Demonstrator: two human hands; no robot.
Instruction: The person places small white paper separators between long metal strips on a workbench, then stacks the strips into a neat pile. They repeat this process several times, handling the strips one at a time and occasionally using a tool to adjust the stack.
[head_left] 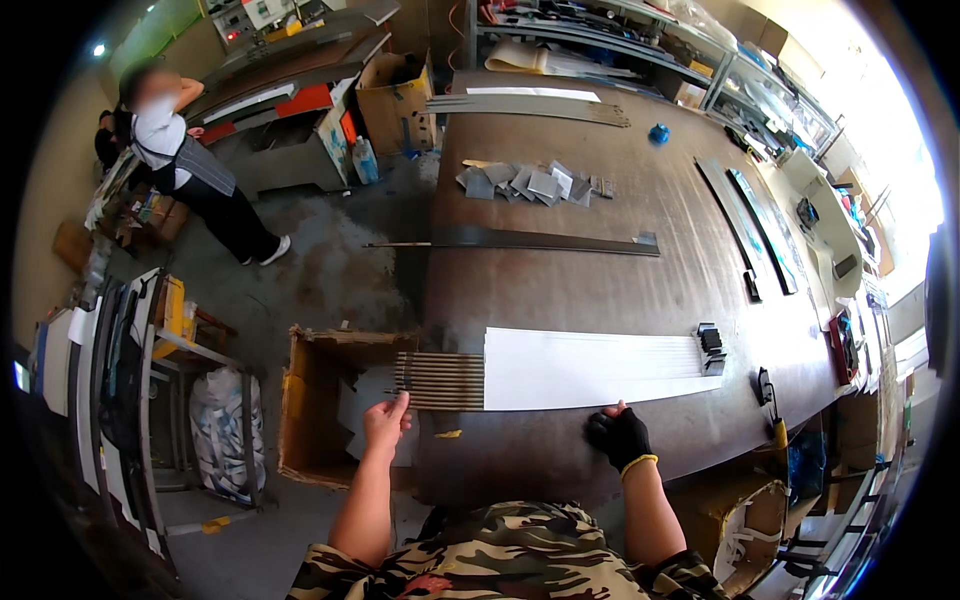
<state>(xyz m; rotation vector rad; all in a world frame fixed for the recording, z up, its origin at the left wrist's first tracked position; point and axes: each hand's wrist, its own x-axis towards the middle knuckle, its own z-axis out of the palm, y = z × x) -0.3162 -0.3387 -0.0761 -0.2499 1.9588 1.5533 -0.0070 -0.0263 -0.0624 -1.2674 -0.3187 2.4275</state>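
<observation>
A row of long white strips (585, 370) lies side by side across the near part of the table. Thin brownish rods (440, 381) stick out from their left ends, and small black clips (711, 343) sit at the right end. My bare left hand (386, 427) is closed at the tip of the nearest rod, thumb against it. At the strips' front edge, my right hand (617, 437) wears a black glove with a yellow cuff. Its fingers are curled, with one bare fingertip touching the edge; anything inside them is hidden.
An open cardboard box (335, 405) stands below the table's left edge. Farther back on the brown table (560, 300) lie a long dark bar (545, 240), a pile of grey metal plates (530, 184) and more strips. Another person (185, 160) stands at the far left.
</observation>
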